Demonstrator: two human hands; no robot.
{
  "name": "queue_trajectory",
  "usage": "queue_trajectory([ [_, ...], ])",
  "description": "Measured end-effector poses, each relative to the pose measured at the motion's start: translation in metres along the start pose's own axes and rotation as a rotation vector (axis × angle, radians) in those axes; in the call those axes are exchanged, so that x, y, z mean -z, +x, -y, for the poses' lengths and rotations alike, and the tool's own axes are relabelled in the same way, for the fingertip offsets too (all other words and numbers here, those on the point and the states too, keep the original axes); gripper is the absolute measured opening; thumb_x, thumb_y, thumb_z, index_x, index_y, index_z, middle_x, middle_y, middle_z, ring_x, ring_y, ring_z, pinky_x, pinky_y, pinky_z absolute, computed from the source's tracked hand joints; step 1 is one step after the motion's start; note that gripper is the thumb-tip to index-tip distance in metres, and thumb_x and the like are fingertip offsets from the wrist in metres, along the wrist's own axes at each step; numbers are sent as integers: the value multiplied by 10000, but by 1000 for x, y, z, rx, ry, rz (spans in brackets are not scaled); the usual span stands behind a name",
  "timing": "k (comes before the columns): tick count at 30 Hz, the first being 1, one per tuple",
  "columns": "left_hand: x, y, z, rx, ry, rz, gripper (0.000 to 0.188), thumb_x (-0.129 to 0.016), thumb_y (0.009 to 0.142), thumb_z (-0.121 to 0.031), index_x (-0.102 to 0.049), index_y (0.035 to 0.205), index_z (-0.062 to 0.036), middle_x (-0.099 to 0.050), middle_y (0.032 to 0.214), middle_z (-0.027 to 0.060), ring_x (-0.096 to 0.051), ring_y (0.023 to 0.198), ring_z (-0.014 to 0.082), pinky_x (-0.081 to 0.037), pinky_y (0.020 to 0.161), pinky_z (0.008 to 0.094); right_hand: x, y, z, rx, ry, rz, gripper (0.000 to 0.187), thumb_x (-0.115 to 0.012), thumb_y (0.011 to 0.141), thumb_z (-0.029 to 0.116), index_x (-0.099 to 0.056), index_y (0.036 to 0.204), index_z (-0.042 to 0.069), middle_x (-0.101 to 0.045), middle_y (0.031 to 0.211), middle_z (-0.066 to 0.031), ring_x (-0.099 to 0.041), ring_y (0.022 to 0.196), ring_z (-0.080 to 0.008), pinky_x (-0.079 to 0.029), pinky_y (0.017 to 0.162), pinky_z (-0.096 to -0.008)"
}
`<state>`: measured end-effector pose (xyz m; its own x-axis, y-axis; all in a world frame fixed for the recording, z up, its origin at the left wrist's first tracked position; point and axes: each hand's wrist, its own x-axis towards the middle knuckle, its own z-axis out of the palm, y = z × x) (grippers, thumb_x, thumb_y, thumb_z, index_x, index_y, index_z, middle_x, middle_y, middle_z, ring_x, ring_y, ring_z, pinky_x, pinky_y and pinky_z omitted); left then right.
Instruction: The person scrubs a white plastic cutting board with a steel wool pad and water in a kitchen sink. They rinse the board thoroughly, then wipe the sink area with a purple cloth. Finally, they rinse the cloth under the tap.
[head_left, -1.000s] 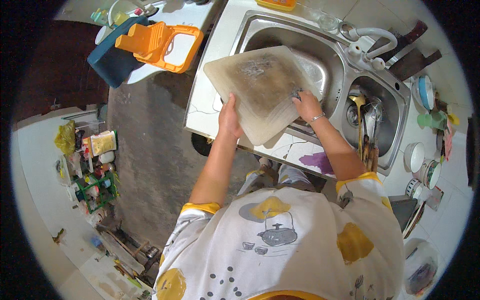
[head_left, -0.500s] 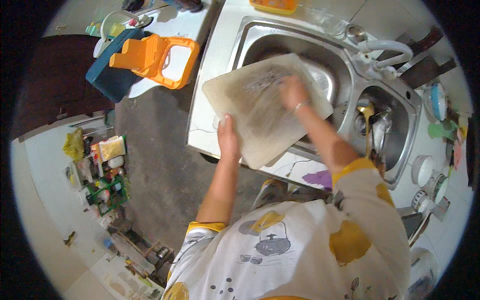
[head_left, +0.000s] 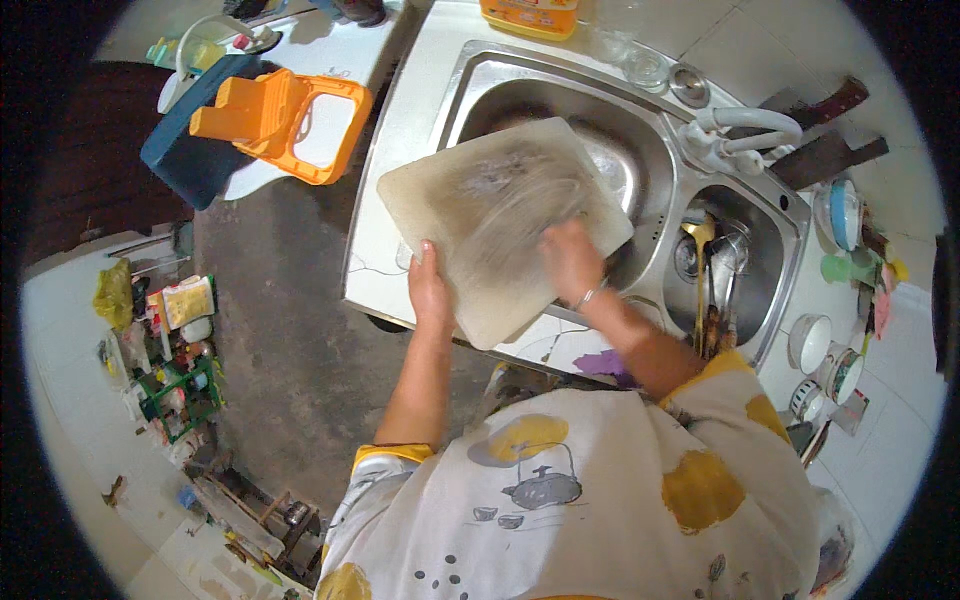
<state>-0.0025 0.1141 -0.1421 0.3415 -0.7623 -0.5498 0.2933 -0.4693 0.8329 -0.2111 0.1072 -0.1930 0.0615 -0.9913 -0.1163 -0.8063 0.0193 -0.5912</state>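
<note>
A pale cutting board (head_left: 500, 235), stained dark across its middle, lies tilted over the front left of the large sink basin (head_left: 645, 170) and the counter. My left hand (head_left: 430, 290) grips its near left edge, thumb on top and fingers mostly hidden beneath. On the board's lower right part, my right hand (head_left: 572, 265) presses down with curled fingers, slightly blurred. Whatever those fingers hold, if anything, is hidden. Curved wet streaks and a whitish patch show on the board's surface beyond this hand.
A white faucet (head_left: 745, 125) stands behind the sink. In the small basin are a golden utensil (head_left: 702, 232) and other metal ones. Bowls (head_left: 810, 343) line the right counter. An orange plastic frame (head_left: 325, 130) lies at the left, and a purple cloth (head_left: 605, 366) by the counter's front edge.
My right hand has slid across the board toward me, off its dark upper part. My left hand keeps its grip on the edge. The whole view has shifted slightly.
</note>
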Motion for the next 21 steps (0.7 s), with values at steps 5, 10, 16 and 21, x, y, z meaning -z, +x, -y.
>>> queue_trajectory([
  [5, 2, -6, -5, 40, -88, 6, 506, -426, 948, -357, -406, 1273, 30, -517, 1189, 146, -523, 1024, 252, -413, 883, 369, -11, 18, -11, 56, -100, 97, 188, -525, 841, 239, -596, 922, 85, -558, 891, -161, -565, 853, -355, -477, 713, -435],
  [10, 0, -4, -1, 9, -25, 9, 517, -434, 940, -396, -434, 1236, 28, -539, 1156, 141, -546, 1009, 248, -434, 861, 374, -24, 95, -97, -373, -223, 41, 278, -506, 874, 288, -580, 993, 47, -589, 954, -177, -615, 832, -363, -516, 687, -437],
  [16, 8, -1, 3, 24, -100, 70, 488, -405, 960, -326, -390, 1288, 34, -505, 1210, 147, -511, 1056, 244, -396, 914, 364, 32, -36, 15, 178, -119, 222, 346, -538, 842, 286, -523, 1036, 1, -537, 959, -229, -565, 892, -360, -471, 765, -460],
  [21, 1, 0, 0, 7, -61, 33, 499, -418, 954, -343, -401, 1279, 36, -520, 1201, 147, -523, 1040, 243, -405, 902, 358, -1, 36, -46, 137, -286, 226, 271, -509, 849, 171, -521, 1029, -31, -520, 958, -210, -548, 868, -347, -467, 755, -430],
])
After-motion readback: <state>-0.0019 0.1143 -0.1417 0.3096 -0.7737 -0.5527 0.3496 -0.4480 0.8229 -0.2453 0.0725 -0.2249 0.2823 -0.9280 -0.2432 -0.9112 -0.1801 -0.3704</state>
